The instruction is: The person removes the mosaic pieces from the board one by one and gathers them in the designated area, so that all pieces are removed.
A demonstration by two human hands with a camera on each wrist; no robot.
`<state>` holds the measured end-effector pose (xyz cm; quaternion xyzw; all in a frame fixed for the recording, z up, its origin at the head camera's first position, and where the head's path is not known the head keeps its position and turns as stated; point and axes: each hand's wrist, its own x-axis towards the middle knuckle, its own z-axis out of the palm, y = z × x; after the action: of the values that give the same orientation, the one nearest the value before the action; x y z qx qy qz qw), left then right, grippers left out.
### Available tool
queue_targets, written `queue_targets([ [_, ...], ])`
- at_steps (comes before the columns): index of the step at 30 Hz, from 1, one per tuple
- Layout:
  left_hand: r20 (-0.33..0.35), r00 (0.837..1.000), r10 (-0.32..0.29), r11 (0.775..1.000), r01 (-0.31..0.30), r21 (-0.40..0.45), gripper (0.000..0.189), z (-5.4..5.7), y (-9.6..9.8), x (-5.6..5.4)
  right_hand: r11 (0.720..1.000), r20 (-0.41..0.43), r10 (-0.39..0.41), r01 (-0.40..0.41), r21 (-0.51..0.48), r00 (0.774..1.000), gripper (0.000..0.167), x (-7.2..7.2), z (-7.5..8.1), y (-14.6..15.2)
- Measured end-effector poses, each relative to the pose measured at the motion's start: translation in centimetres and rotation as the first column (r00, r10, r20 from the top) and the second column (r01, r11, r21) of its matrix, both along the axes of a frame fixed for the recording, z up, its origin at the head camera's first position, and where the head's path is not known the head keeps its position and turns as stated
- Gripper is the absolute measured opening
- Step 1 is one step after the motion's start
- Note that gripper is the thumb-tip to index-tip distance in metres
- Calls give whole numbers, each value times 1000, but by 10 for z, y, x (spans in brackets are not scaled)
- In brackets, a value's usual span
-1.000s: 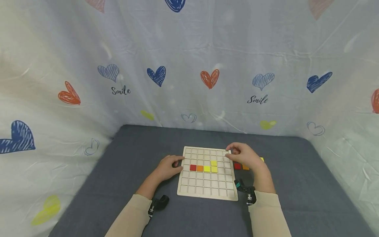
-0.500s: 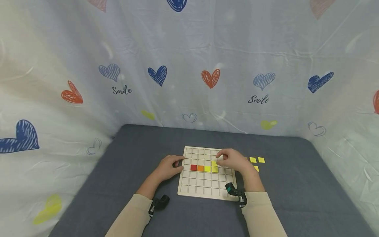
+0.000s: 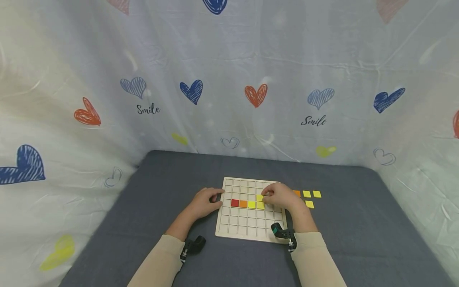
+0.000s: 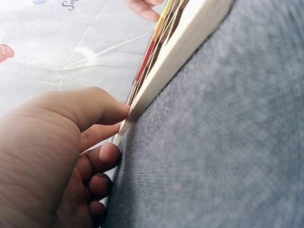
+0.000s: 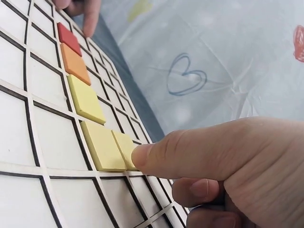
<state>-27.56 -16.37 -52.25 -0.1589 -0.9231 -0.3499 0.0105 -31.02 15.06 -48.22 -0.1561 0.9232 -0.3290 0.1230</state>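
Observation:
A pale wooden grid board (image 3: 240,231) lies on the table. One row of it holds a red tile (image 3: 234,203), an orange tile (image 3: 243,204) and two yellow tiles (image 3: 252,205). Another yellow tile (image 5: 124,145) sits one cell farther back, against the row's last one. My right hand (image 3: 283,196) has its thumb tip on this tile's edge, the index finger beside it; the thumb hides part of the index in the right wrist view. My left hand (image 3: 202,204) touches the board's left edge with thumb and index finger, set apart along it.
Right of the board lie several loose tiles: an orange tile (image 3: 297,193) and yellow tiles (image 3: 306,194), some perhaps hidden by the right hand. Dark grey cloth (image 3: 358,223) covers the table. A white curtain (image 3: 222,119) with printed hearts hangs behind and at both sides.
My right hand has moved left from the board's right edge onto the yellow tile set farther back, uncovering some loose tiles. The left hand stays at the board's edge.

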Motion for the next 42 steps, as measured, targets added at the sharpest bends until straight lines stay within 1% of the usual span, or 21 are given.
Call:
queue_targets([
  [4,-6,1000,0,1000,0,-1,42,-1,0,-1,1000,-1,-1,1,1,1000,21,1,0,-1],
  [14,-20,1000,-8,1000,8,2,41,-2,0,-1,1000,-7,2,-2,-7,1000,18,-1,-2,-5],
  [19,-18,1000,-12,1000,12,12,40,-1,0,-1,1000,-18,-14,14,6,1000,19,-1,-4,-6],
  [22,-25,1000,-14,1000,14,11,41,-1,0,0,1000,-18,-17,17,-7,1000,21,0,0,-3],
  [24,-30,999,-18,1000,18,12,41,0,0,0,999,-22,-19,18,-31,1000,24,1,4,0],
  [28,-21,1000,-15,1000,15,8,41,-1,0,0,996,-36,-32,29,-84,999,27,4,14,8],
  [34,-15,1000,-7,1000,7,9,41,0,0,0,996,-77,-52,46,-82,996,29,7,29,16],
  [37,-8,1000,-9,1000,9,11,41,1,1,-1,993,-85,-58,49,-110,995,30,9,36,20],
  [42,-10,1000,-13,1000,14,13,40,-1,0,-1,987,-88,-66,52,-152,994,28,11,40,28],
])
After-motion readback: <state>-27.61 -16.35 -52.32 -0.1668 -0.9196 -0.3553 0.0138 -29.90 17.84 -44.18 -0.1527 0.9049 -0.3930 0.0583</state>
